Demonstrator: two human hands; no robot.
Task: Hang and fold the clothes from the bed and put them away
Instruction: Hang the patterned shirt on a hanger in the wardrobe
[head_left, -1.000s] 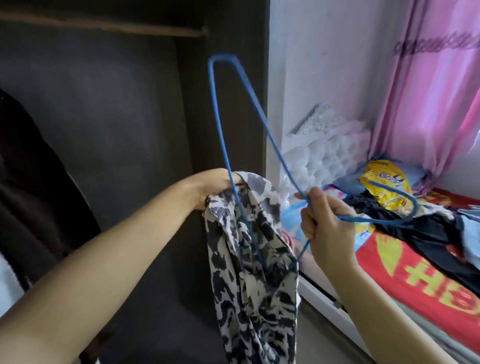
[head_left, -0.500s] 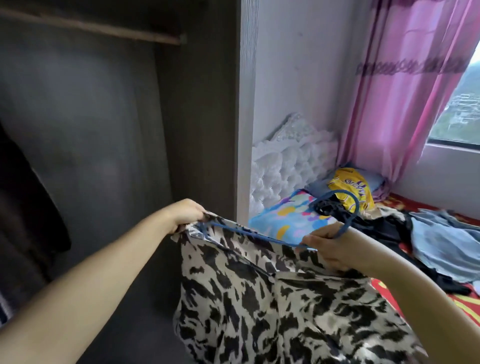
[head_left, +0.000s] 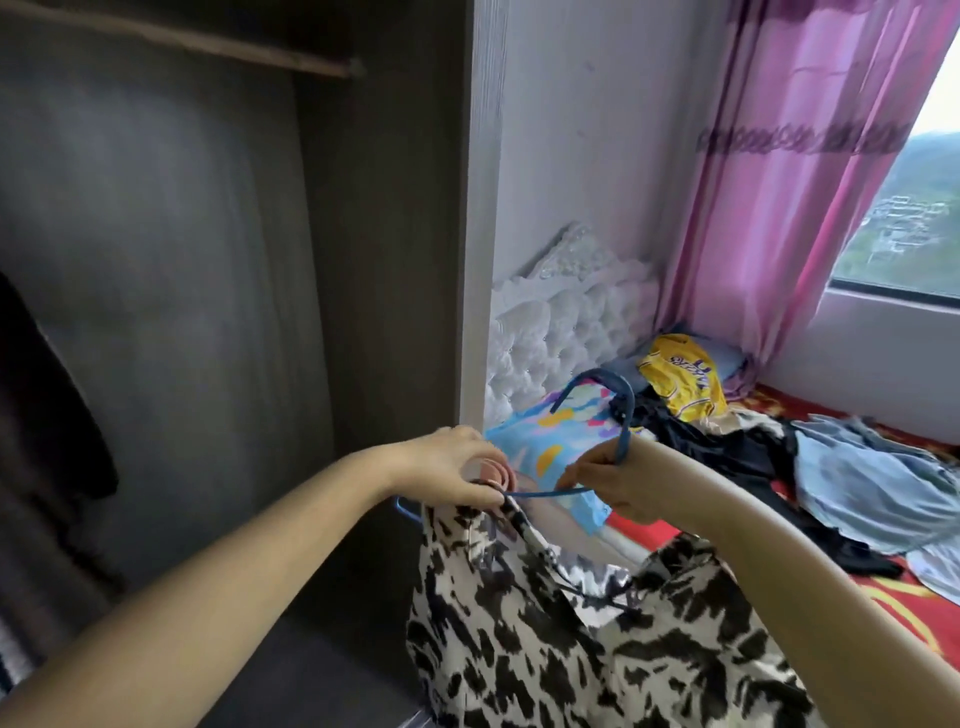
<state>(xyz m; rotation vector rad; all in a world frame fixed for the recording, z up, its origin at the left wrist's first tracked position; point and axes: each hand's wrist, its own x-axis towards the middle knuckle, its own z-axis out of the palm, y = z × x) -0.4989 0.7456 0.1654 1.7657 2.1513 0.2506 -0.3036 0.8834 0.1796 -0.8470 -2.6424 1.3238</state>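
A black-and-white patterned garment (head_left: 587, 639) hangs in front of me on a blue hanger (head_left: 623, 410). My right hand (head_left: 618, 480) grips the hanger just below its hook, which curves up over the bed. My left hand (head_left: 457, 470) pinches the garment's shoulder strap at the hanger's left arm. Left of my hands stands the open wardrobe (head_left: 208, 312), with its rail (head_left: 208, 44) high up. More clothes lie on the bed (head_left: 898, 597): a black piece (head_left: 727, 452), a light blue one (head_left: 872, 483) and a yellow jersey (head_left: 685, 379).
A dark garment (head_left: 47, 415) hangs at the wardrobe's left side. A white tufted headboard (head_left: 566, 322) stands behind a bright blue patterned pillow (head_left: 550, 441). Pink curtains (head_left: 810, 182) and a window (head_left: 914, 208) are at the right. The wardrobe's side panel (head_left: 483, 208) separates wardrobe and bed.
The hanger has swung from upright to level and now sits inside the garment. My left hand has shifted right along the hanger arm to the shoulder strap. The view turned right.
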